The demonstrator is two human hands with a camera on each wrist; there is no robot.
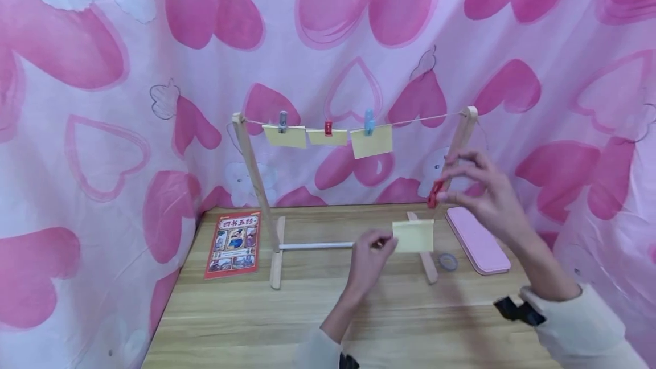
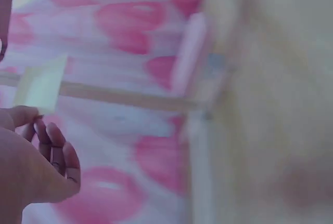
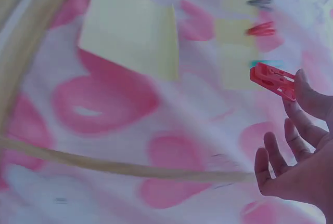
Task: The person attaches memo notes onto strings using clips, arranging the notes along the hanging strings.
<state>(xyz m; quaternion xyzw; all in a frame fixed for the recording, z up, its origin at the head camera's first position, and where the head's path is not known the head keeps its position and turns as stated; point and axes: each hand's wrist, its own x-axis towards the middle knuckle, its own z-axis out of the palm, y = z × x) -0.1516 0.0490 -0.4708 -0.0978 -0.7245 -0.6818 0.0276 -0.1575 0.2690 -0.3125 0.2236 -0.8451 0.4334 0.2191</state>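
My left hand (image 1: 370,261) pinches the left edge of a yellow paper note (image 1: 414,236) and holds it up over the table. In the right wrist view, that same note (image 3: 130,31) hangs from the fingertips. Between thumb and finger, my right hand (image 1: 484,192) pinches a red clothespin (image 1: 435,193), up and to the right of the note. The clothespin (image 3: 273,80) is apart from the paper. Behind both hands a string (image 1: 425,119) runs between two wooden posts. Three folded yellow notes hang on it, under a grey clip (image 1: 283,122), a red clip (image 1: 328,128) and a blue clip (image 1: 369,122).
The left post (image 1: 255,178) and right post (image 1: 463,130) stand on wooden feet joined by a white rod (image 1: 318,245). A red booklet (image 1: 233,245) lies at left. On the right are a pink case (image 1: 478,241) and a roll of tape (image 1: 448,262). A heart-patterned curtain (image 1: 328,27) hangs behind.
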